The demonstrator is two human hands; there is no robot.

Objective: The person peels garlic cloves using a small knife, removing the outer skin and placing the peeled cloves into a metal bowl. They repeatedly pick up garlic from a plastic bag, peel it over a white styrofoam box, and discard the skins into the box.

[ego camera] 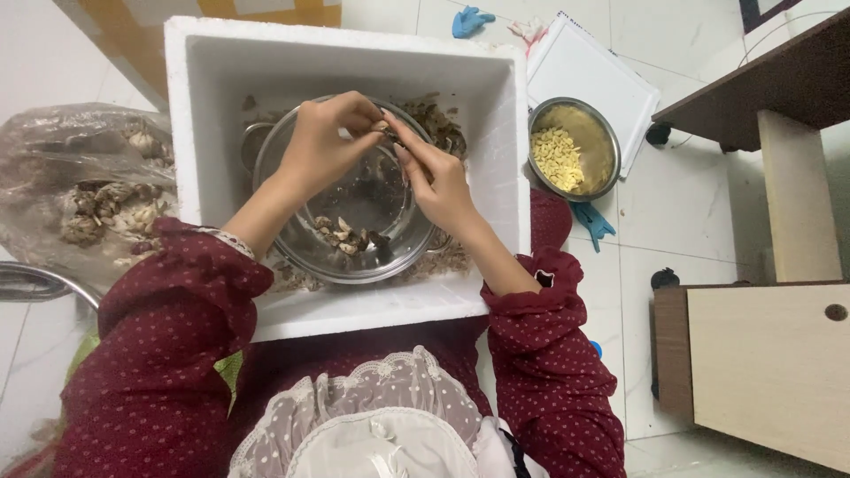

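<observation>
white foam box [204,133] sits on the tiled floor [673,204] in front of the person, and inside it rests a clear glass bowl [305,257] with a small heap of peeled cloves and husk bits [347,237] at its bottom. both hands meet just above the bowl's far rim. the left hand [323,146] is curled, its thumb and fingers pinched on a small garlic clove [382,127]; the right hand [434,177] is also closed down on the same clove from the other side, fingertips touching the left hand's. the clove is held between the two, over the bowl, not resting on anything.

loose brown skins [434,119] lie in the box around the bowl. to the left, a clear plastic bag [62,142] holds unpeeled garlic heads. to the right of the box stands a steel bowl [611,142] holding pale yellow peeled cloves, beside a white foam lid [584,66].

to peel well here, it seems best to keep the clove low over the glass bowl so skin falls inside, to steady it with one hand while the other's nail lifts the papery edge, and to pull along the clove rather than squeeze, since a hard pinch could bruise it or flick it out of the box.
</observation>
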